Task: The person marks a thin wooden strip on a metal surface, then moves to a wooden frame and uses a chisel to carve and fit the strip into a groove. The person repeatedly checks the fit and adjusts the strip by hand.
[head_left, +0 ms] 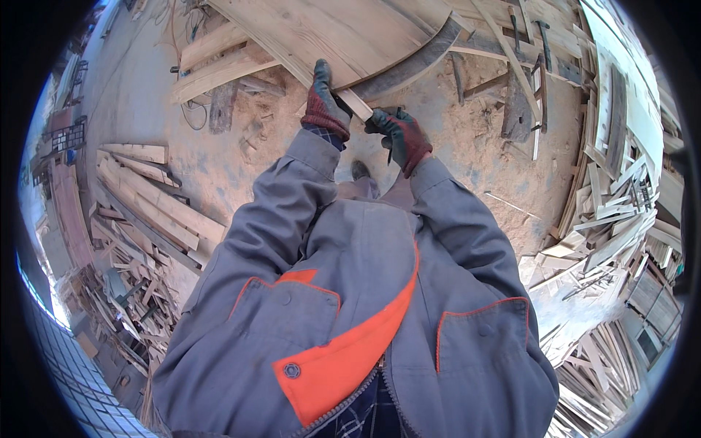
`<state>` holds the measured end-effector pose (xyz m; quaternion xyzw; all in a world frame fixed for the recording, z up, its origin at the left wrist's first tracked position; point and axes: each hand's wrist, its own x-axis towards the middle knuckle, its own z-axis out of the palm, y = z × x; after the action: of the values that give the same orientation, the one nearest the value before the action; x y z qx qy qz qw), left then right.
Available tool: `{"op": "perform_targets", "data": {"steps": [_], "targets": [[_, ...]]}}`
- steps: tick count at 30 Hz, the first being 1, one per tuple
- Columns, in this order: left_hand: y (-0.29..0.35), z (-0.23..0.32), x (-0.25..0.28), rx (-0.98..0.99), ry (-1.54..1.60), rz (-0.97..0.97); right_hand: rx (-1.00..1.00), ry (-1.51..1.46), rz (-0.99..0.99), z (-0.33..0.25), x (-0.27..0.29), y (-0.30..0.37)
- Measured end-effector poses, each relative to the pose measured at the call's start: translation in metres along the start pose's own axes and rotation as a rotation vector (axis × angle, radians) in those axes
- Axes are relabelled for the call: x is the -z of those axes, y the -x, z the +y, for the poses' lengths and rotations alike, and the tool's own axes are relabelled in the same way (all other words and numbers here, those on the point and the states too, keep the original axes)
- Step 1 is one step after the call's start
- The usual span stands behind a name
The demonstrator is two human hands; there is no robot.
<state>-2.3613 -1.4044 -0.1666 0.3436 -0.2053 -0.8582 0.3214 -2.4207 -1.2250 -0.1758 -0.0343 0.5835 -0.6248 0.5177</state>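
A large light wooden panel (336,36) with a curved near edge lies in front of me. Along that curve runs a darker bent wooden strip (420,69). My left hand (326,106), in a dark and red work glove, is closed at the panel's near left corner, thumb up along its edge; its other fingers are partly hidden. From that corner a short pale wooden strip (355,104) sticks out toward my right hand (401,135). The right hand, gloved alike, closes its fingers around the strip's near end. A small dark point shows below its fingers, too small to name.
Thick planks (219,62) support the panel at left. A hammer (544,44) lies at the upper right, near a wooden trestle (517,109). Stacked boards (153,193) lie on the left, with scrap wood (621,190) on the right. Sawdust (467,157) covers the floor.
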Motion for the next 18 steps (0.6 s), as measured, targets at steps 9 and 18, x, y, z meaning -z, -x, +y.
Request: {"op": "perform_targets", "data": {"steps": [9, 18], "targets": [[-0.002, 0.0, 0.002, 0.021, -0.003, 0.0, 0.12, 0.056, -0.003, 0.006, 0.008, -0.018], [-0.002, -0.001, 0.0, 0.01, 0.015, -0.016, 0.206, 0.019, 0.022, 0.005, -0.003, -0.037]]}}
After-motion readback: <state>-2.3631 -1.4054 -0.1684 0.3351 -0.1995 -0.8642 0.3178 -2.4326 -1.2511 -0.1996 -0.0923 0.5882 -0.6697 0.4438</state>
